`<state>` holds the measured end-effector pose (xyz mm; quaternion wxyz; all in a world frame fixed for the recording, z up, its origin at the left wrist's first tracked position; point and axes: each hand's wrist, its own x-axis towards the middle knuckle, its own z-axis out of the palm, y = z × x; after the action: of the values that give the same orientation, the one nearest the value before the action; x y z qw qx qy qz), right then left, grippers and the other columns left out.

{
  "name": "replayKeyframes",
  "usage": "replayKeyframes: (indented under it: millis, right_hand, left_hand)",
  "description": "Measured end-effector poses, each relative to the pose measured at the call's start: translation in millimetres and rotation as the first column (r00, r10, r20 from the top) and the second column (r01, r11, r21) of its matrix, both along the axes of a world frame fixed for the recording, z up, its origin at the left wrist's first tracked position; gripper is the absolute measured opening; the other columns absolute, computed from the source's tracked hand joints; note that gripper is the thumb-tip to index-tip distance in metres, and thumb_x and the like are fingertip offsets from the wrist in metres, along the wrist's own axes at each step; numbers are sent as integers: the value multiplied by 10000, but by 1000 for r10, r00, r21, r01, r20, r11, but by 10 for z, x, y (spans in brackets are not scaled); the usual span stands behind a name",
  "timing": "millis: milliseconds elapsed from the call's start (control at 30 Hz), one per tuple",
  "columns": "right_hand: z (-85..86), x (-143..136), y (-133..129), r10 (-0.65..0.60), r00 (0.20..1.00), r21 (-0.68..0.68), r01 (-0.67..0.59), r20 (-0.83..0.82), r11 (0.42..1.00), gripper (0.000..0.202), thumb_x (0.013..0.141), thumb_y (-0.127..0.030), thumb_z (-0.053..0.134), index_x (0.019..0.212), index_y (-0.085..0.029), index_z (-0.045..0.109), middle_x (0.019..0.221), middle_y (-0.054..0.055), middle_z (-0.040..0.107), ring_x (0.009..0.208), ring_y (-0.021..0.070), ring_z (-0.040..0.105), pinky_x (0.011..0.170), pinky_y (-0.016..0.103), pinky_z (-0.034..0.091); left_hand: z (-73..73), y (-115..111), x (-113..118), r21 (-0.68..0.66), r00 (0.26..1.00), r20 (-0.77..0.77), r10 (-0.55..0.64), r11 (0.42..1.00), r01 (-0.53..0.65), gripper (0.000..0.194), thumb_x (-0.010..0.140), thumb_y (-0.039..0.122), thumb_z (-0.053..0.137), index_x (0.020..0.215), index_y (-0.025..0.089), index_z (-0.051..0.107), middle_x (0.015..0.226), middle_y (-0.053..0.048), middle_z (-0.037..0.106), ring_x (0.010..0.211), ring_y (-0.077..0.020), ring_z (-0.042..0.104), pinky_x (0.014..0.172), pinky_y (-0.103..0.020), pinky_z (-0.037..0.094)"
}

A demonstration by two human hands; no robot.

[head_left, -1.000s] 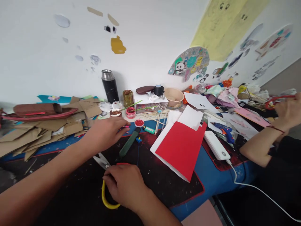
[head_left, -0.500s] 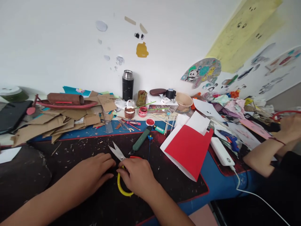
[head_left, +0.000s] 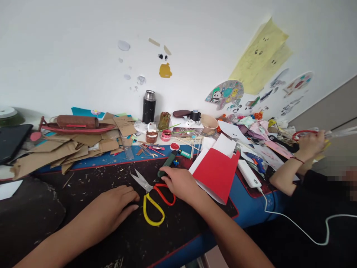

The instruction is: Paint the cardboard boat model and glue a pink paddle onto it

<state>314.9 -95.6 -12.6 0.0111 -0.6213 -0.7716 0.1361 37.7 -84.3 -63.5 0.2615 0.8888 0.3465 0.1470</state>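
My right hand has its fingers closed on the lower end of a green utility knife, which lies on the dark mat; its blade end is partly hidden by my fingers. Just below and left of that hand lie scissors with one yellow and one red handle, blades slightly apart and pointing up-left. My left hand rests on the mat left of the scissors, holding nothing, its fingers loosely bent and the thumb apart. A folded red sheet of paper with white paper lies right of my right hand.
Cardboard scraps with a brown model boat on them lie at the back left. Behind the knife stand a black thermos and paint jars. A white power bank with a cable lies right. Another person's hand is farther right.
My right hand has let go of the scissors and moved up-right to the utility knife. The scissors now lie free on the mat. The other person's hand has lifted into fuller view.
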Motion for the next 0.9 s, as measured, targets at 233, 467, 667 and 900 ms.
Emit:
replayKeyframes:
  millis: [233, 467, 667, 900]
  right_hand:
    - [-7, -2, 177, 79, 987, -36, -75, 140, 997, 464, 1059, -230, 580, 1520, -254, 620, 1202, 131, 850, 1067, 328, 817, 835, 383, 570]
    - [-75, -99, 326, 93, 982, 21, -98, 164, 995, 418, 1065, -202, 505, 1449, -229, 667, 1105, 137, 862, 1007, 331, 825, 819, 383, 553]
    - [-45, -164, 372, 82, 989, 100, -95, 126, 990, 402, 1096, -241, 506, 1462, -226, 671, 1172, 129, 859, 1046, 310, 814, 820, 353, 525]
    - [164, -381, 337, 24, 961, 304, 63, -276, 951, 227, 1072, -353, 587, 1091, -201, 755, 805, 40, 793, 713, 205, 706, 650, 287, 396]
  left_hand:
    - [-155, 82, -7, 161, 984, 178, 26, 985, -56, 304, 1091, 401, 524, 1006, 278, 788, 938, -25, 803, 853, -227, 778, 789, -325, 576]
    - [-160, 46, 48, 252, 950, 312, 13, 963, -96, 239, 1100, 323, 546, 1017, 261, 761, 911, -8, 795, 812, -187, 772, 752, -280, 572]
    - [-58, 28, 61, 252, 908, 416, 37, 955, -154, 189, 1089, 289, 579, 1019, 259, 752, 887, -11, 793, 787, -182, 761, 755, -273, 573]
    - [-65, 27, 34, 41, 815, 519, 257, 945, -324, 207, 1038, 351, 653, 1201, 282, 760, 1006, -33, 809, 851, -203, 761, 793, -300, 618]
